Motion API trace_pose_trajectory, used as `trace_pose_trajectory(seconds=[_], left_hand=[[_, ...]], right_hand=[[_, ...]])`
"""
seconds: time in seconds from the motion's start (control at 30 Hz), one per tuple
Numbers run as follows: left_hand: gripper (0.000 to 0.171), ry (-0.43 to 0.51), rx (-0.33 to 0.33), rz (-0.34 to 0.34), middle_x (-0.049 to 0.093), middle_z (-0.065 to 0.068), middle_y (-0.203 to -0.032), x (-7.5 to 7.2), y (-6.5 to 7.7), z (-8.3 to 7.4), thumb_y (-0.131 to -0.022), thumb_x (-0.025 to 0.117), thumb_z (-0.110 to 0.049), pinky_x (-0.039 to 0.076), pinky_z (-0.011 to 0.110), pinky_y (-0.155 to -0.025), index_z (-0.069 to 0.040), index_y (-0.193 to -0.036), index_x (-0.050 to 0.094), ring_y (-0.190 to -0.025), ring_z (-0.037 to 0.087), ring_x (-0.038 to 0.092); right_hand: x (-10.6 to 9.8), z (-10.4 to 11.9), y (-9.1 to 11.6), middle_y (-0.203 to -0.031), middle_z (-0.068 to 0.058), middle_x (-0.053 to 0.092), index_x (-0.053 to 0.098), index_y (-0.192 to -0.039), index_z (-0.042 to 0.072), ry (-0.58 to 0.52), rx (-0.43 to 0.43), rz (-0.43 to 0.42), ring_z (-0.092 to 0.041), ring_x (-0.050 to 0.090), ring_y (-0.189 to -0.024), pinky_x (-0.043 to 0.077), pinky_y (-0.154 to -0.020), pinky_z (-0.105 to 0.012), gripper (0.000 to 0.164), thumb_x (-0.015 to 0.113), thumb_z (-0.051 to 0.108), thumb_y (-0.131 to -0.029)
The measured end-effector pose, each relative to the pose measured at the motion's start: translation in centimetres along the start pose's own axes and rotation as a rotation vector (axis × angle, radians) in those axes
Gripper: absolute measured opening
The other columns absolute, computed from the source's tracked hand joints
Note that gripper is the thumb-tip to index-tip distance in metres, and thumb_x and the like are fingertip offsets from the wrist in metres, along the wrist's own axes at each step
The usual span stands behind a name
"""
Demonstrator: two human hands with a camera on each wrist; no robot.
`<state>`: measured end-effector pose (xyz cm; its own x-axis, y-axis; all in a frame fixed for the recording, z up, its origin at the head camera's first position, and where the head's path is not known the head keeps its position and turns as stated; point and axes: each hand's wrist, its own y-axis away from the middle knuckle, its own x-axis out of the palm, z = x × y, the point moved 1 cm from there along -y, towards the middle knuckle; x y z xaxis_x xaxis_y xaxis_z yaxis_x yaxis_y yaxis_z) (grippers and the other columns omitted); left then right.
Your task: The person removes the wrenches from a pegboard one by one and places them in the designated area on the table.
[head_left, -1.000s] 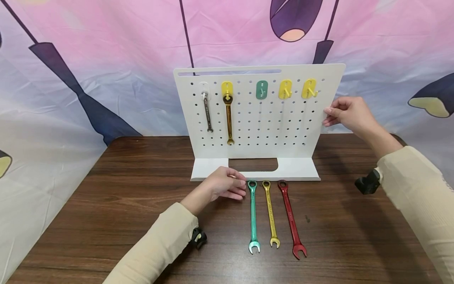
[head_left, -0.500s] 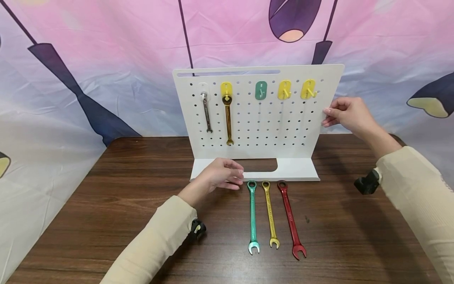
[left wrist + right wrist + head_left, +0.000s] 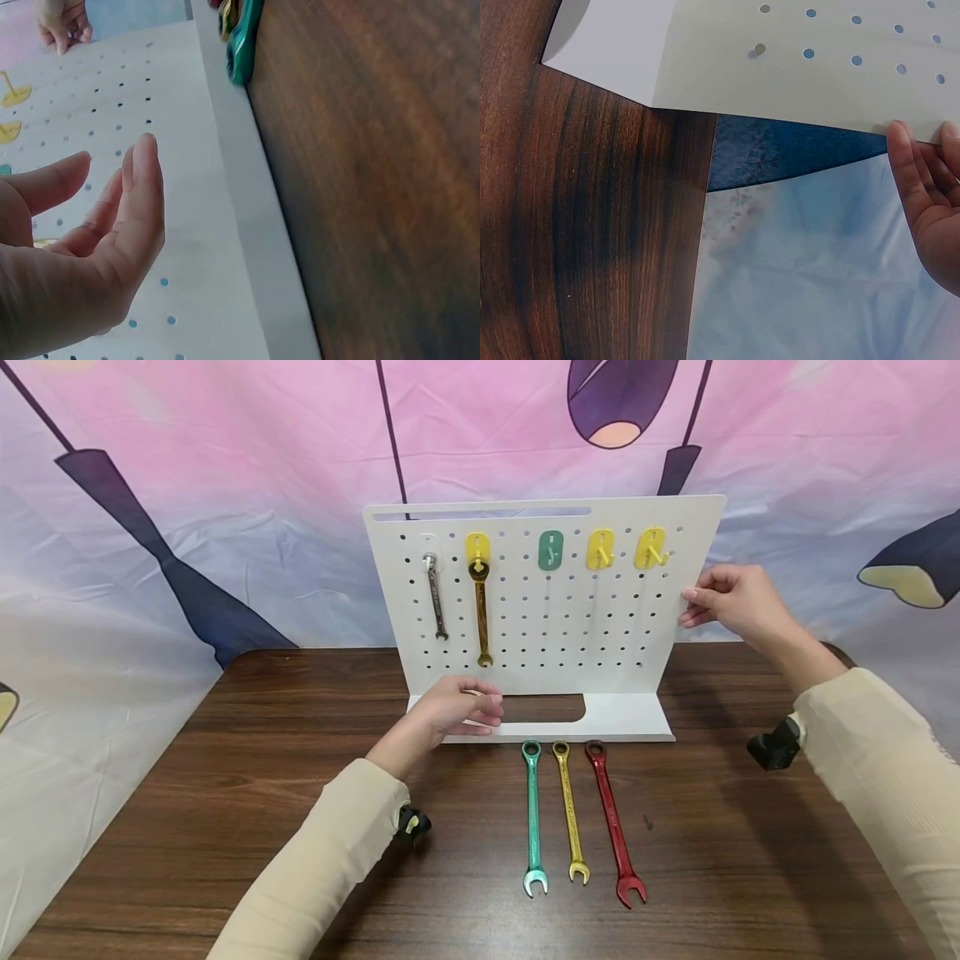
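A white pegboard (image 3: 536,610) stands upright on the table. My right hand (image 3: 738,602) pinches its right edge, as the right wrist view also shows at the board's rim. My left hand (image 3: 459,703) is held over the board's base at the lower left, fingers loosely bent and nothing between them. From the hooks at the left hang a small silver wrench (image 3: 437,602) and a gold wrench (image 3: 482,614). A green wrench (image 3: 533,818), a yellow wrench (image 3: 570,814) and a red wrench (image 3: 615,827) lie side by side before the base.
A green hook (image 3: 551,551) and two yellow hooks, the middle yellow hook (image 3: 601,550) and the right yellow hook (image 3: 651,548), hold nothing. Brown wooden table (image 3: 300,735) lies under everything. A patterned cloth (image 3: 225,527) hangs close behind the board.
My left hand has moved up and to the left, away from the green wrench's ring end and over the board's base. My right hand stays at the board's edge.
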<state>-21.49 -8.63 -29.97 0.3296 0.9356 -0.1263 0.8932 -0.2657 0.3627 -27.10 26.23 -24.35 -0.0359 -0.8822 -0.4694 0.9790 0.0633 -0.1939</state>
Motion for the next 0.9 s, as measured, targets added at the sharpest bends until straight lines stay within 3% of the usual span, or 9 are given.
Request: trace_pose_trajectory(seconds=[0.23,0.53,0.9], left_hand=[[0.027,0.003,0.041,-0.021,0.059,0.022,-0.1,-1.2,-0.3,-1.1,-0.092,0.051,-0.002,0.052,0.038,-0.085,0.009,-0.116,0.049,-0.086,0.024,0.061],[0.03,0.017,0.062,-0.074,0.05,0.025,-0.122,-2.3,-0.3,-3.0,-0.092,0.049,-0.001,0.051,0.034,-0.087,0.008,-0.12,0.047,-0.11,0.036,0.051],[0.027,0.031,0.101,-0.171,0.053,0.016,-0.11,-2.9,-0.4,-5.5,-0.092,0.053,-0.006,0.051,0.033,-0.088,0.004,-0.116,0.049,-0.106,0.03,0.053]], right_hand=[[0.0,0.0,-0.1,-0.066,0.0,0.065,0.055,-0.088,-0.012,0.017,0.003,0.001,-0.012,0.064,-0.057,0.057,-0.059,-0.024,0.025,0.057,0.012,-0.09],[0.1,0.1,0.0,-0.066,0.0,0.065,0.055,-0.088,-0.013,0.022,0.0,0.001,-0.012,0.064,-0.056,0.057,-0.06,-0.026,0.024,0.057,0.011,-0.09],[0.1,0.2,0.1,-0.065,0.0,0.065,0.054,-0.089,-0.014,0.021,-0.006,-0.002,-0.013,0.064,-0.056,0.057,-0.058,-0.025,0.025,0.056,0.011,-0.091]])
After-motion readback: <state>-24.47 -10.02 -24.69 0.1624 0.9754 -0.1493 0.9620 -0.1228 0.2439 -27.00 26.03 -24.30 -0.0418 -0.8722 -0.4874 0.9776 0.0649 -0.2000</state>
